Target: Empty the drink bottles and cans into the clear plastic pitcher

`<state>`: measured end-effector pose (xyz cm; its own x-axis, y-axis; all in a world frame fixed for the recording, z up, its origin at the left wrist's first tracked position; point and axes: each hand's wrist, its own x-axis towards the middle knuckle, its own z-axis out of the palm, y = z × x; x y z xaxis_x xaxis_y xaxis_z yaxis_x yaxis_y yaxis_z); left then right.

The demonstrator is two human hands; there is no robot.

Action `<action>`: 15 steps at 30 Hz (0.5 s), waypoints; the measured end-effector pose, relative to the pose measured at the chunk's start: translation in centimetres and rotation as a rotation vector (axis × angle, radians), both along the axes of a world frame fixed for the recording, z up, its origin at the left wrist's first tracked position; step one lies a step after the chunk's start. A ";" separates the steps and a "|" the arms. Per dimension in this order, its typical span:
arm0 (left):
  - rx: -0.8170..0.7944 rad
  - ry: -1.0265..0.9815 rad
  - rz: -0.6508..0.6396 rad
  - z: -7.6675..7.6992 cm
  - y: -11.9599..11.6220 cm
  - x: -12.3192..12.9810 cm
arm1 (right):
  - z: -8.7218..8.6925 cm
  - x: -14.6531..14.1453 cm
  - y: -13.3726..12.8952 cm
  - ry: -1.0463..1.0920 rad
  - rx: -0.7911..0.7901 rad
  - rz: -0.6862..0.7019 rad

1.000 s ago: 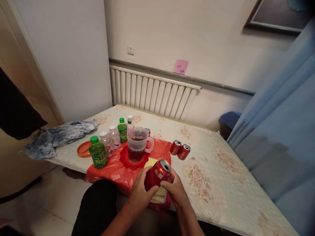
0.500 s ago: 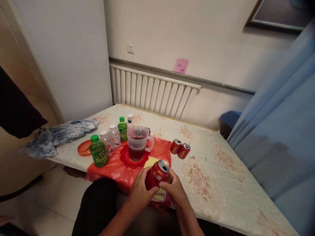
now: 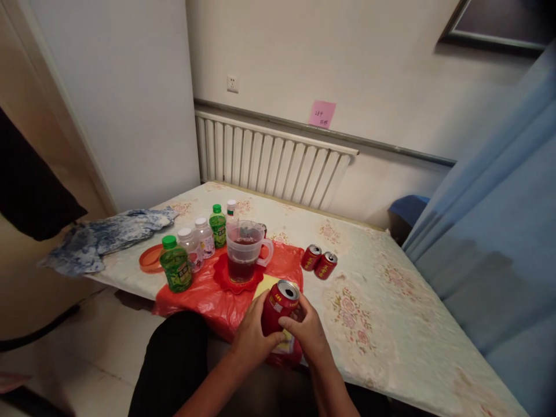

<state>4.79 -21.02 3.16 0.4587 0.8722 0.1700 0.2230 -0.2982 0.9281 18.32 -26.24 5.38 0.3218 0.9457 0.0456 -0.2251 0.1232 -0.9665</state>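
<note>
An opened red drink can [image 3: 277, 310] is held nearly upright between both hands, above the table's front edge. My left hand [image 3: 254, 330] wraps its left side, with the thumb low across the front. On the right side, my right hand [image 3: 307, 327] grips the can, its thumb against the front. Just behind stands a clear plastic jug [image 3: 243, 252] of dark liquid, set on a red scalloped dish [image 3: 220, 275]. Beneath the can lies a yellow cloth or paper [image 3: 266, 284], partly hidden by my hands.
Two red cans [image 3: 319, 262] stand right of the red plastic sheet [image 3: 202, 302]. Green-capped bottles [image 3: 176, 269] and white-capped bottles [image 3: 204, 238] are on the left, near an orange ring-shaped lid [image 3: 151, 259]. A blue patterned cloth [image 3: 108, 234] lies at the left table edge.
The can has turned slightly in my hands, its printed label shifting left. Both hands stay on it. The whole view has moved a little.
</note>
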 end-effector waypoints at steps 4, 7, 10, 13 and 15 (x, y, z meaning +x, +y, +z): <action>0.070 0.001 0.067 -0.3 -0.1 0.3 | 0.5 -0.7 0.0 -0.076 -0.073 -0.136; 0.069 -0.006 0.088 -0.1 -0.2 0.3 | 0.4 -0.9 0.0 -0.121 -0.099 -0.185; 0.020 -0.023 0.106 0.0 -0.1 0.1 | 0.0 -0.8 0.0 -0.102 -0.091 -0.154; -0.041 -0.055 0.071 0.0 0.0 -0.1 | -0.3 -0.5 -0.2 -0.042 -0.070 -0.075; -0.072 -0.082 0.045 0.1 0.1 -0.2 | -0.3 -0.4 -0.3 -0.020 -0.062 -0.042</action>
